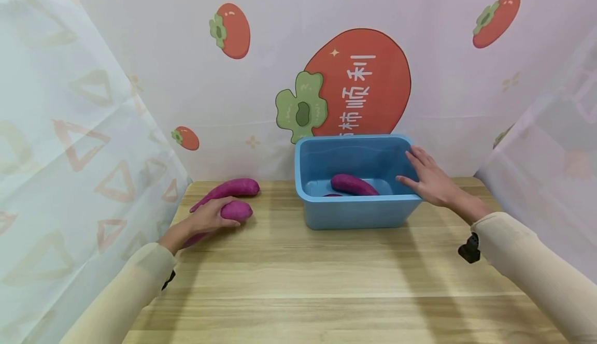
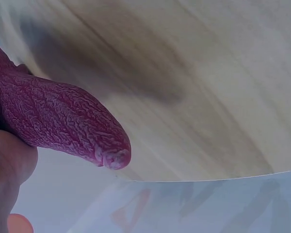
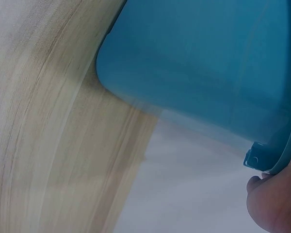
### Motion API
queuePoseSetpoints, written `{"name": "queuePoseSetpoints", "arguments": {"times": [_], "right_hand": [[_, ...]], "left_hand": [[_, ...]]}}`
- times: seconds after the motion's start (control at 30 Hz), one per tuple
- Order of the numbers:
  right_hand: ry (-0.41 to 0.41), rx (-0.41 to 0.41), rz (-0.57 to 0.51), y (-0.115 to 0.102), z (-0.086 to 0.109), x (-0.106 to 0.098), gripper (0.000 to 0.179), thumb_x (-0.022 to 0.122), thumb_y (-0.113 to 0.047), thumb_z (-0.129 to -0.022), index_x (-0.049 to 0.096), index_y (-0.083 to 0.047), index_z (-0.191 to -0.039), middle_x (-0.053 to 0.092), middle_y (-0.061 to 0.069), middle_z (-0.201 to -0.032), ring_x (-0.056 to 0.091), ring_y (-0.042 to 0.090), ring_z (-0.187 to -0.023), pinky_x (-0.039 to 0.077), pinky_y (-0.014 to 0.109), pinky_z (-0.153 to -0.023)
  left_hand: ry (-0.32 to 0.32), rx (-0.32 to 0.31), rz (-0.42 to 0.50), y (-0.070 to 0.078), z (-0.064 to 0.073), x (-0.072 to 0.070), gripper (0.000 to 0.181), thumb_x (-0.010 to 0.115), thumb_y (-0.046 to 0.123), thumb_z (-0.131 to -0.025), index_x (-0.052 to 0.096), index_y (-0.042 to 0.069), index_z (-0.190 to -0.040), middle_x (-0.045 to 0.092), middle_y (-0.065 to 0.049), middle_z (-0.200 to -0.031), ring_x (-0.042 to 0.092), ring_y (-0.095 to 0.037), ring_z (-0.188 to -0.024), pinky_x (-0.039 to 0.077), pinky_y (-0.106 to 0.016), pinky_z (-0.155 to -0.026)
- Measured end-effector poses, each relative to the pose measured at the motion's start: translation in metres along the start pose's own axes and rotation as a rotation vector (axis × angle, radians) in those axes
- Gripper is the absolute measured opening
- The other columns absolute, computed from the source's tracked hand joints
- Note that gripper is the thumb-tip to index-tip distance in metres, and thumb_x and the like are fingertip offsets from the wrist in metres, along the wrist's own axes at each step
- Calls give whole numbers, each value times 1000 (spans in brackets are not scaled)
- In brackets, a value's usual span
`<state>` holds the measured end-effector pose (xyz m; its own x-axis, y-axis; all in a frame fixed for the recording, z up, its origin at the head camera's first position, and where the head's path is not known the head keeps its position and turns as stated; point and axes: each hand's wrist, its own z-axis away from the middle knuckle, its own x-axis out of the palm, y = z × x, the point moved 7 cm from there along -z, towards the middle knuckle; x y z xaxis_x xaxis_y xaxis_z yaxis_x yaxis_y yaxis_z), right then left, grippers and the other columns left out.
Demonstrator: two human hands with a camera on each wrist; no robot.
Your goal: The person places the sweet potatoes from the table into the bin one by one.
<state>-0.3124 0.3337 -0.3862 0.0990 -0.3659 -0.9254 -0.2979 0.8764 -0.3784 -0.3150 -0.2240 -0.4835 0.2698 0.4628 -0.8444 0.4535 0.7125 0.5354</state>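
Observation:
My left hand (image 1: 207,217) grips a purple sweet potato (image 1: 236,210) at the table's left side. Its wrinkled skin and blunt end stick out in the left wrist view (image 2: 72,116). Behind that hand, a second, curved purple sweet potato (image 1: 235,187) lies on the table. My right hand (image 1: 434,181) rests on the right rim of a blue plastic bin (image 1: 359,213), with its fingers extended and the thumb pointing inward. Inside the bin lies one purple sweet potato (image 1: 353,184); a sliver of another purple piece shows beside it, mostly hidden by the front wall.
The wood-grain table (image 1: 298,287) carries everything. A white cloth with printed persimmons (image 1: 140,33) hangs at the back, and patterned cloth sides stand at left and right. The bin stands near the back edge.

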Motion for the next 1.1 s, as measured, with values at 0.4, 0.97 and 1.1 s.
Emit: {"name": "queuePoseSetpoints", "arguments": {"times": [0.4,0.97,1.1], "right_hand": [[2,-5,-11,-2,1,-2,92,55,-50,-105,13,5,-167,1,26,-175,-1,49,-161,12,79,-120],[-17,6,-18,-1,0,-1,96,53,-52,-106,6,5,-167,-1,26,-175,-4,49,-161,11,77,-121],[-17,8,-19,0,0,-1,96,53,-52,-106,5,6,-167,-2,26,-175,-4,49,-161,11,77,-121]], "left_hand": [[38,20,19,12,-10,-17,57,91,21,-85,66,8,-135,71,-8,-124,67,-24,-106,56,-44,-91],[55,-43,50,34,-25,-43,61,86,19,-90,61,1,-141,70,-17,-130,68,-29,-107,56,-47,-90],[75,-31,37,41,-30,-49,58,87,20,-89,62,2,-139,71,-17,-126,69,-30,-107,57,-48,-90]]}}
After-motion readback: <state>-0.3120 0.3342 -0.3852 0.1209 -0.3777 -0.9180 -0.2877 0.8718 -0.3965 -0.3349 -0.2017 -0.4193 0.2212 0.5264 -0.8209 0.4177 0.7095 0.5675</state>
